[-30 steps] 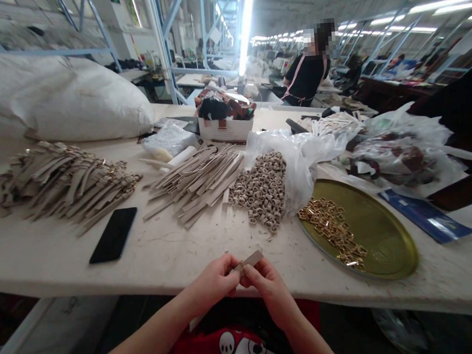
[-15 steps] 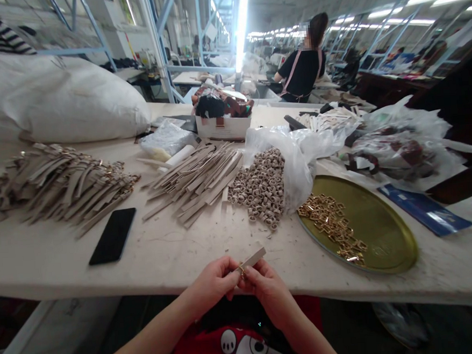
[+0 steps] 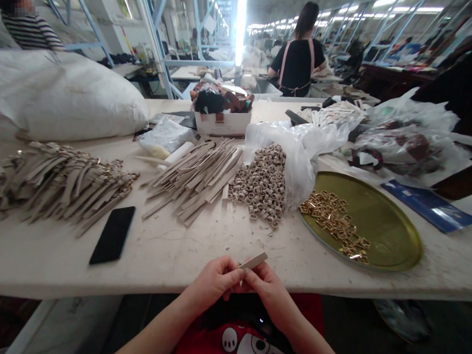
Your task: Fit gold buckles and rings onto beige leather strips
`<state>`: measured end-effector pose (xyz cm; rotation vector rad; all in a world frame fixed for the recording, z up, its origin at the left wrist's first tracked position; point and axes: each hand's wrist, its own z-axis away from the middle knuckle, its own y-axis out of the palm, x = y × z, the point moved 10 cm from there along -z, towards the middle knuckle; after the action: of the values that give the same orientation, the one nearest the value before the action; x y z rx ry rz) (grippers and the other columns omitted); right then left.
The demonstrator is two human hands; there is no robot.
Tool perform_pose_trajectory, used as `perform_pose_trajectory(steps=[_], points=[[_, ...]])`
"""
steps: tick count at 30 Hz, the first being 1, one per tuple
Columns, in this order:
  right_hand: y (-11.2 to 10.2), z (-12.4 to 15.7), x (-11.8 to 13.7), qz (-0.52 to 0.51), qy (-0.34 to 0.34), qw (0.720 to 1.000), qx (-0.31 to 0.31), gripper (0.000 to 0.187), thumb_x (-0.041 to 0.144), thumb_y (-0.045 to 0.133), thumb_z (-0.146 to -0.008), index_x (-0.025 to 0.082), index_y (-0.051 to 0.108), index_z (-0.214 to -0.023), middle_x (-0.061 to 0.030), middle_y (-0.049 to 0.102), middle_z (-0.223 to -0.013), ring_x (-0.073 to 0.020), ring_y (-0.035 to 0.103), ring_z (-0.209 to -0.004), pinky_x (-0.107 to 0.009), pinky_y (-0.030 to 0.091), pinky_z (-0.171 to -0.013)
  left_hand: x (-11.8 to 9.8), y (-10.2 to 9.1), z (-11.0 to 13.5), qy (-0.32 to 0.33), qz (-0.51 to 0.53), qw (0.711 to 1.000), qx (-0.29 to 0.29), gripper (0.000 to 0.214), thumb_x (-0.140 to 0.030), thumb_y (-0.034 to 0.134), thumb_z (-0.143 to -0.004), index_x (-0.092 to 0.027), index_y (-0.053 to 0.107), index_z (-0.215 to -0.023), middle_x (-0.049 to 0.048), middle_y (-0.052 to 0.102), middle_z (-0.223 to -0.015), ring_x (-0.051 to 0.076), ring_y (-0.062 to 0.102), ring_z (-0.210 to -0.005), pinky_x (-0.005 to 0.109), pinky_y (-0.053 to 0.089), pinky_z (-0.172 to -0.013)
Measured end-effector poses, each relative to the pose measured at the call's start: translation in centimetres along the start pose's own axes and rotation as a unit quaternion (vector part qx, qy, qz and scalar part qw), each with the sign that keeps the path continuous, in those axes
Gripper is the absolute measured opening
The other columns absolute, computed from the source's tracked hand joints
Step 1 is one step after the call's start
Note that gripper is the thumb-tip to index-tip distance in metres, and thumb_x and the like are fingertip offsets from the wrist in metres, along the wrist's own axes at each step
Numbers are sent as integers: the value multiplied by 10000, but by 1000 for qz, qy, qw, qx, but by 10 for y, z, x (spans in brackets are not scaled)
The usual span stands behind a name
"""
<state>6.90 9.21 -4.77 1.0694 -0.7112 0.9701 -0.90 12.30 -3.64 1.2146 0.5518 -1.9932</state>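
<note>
Close to the table's front edge, my left hand (image 3: 219,278) and my right hand (image 3: 265,284) meet, fingers closed on one beige strap (image 3: 255,261). Its flat end sticks out to the upper right past my fingers. The rest of the strap, and the buckle on it, are mostly covered by my fingertips. Ahead of my hands lies a heap of small beige loops (image 3: 265,188), spilling from a clear plastic bag (image 3: 300,164). To the right, gold buckles (image 3: 336,224) are piled on an oval olive-gold tray (image 3: 393,230).
Loose beige straps (image 3: 198,177) lie mid-table, with straps fitted with buckles (image 3: 64,181) piled at left. A black phone (image 3: 113,235) is nearer me. Behind stand a white box of scraps (image 3: 224,123) and a large white sack (image 3: 56,98). A blue packet (image 3: 430,204) lies right of the tray.
The gold buckle that showed at my fingertips is now mostly covered. The strap's free end has tipped slightly lower. The co-worker at the back has turned away.
</note>
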Motion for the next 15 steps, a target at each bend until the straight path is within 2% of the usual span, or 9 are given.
perform_pose_trajectory(steps=[4, 8, 15], points=[[-4, 3, 10, 74, -36, 996, -13, 308, 465, 627, -699, 171, 601, -787, 8, 571, -650, -133, 503, -611, -264, 407, -607, 2, -3, 1, -5, -15, 1000, -1, 321, -458, 556, -705, -161, 434, -684, -46, 522, -518, 49, 390, -388, 158, 274, -363], [-12, 8, 15, 66, -37, 996, -39, 314, 491, 531, -770, 179, 563, -752, 1, 580, -640, -148, 525, -635, -286, 419, -653, 2, -2, 3, -13, -23, 1000, 7, 332, -469, 554, -709, -158, 438, -702, -40, 538, -524, 46, 384, -386, 154, 254, -367], [-12, 10, 26, 87, -70, 992, -58, 277, 457, 589, -736, 185, 552, -704, 11, 560, -633, -137, 495, -626, -262, 392, -629, -2, 1, 8, -13, -9, 1000, 10, 341, -470, 569, -690, -160, 428, -692, -37, 550, -536, 41, 388, -377, 154, 253, -368]])
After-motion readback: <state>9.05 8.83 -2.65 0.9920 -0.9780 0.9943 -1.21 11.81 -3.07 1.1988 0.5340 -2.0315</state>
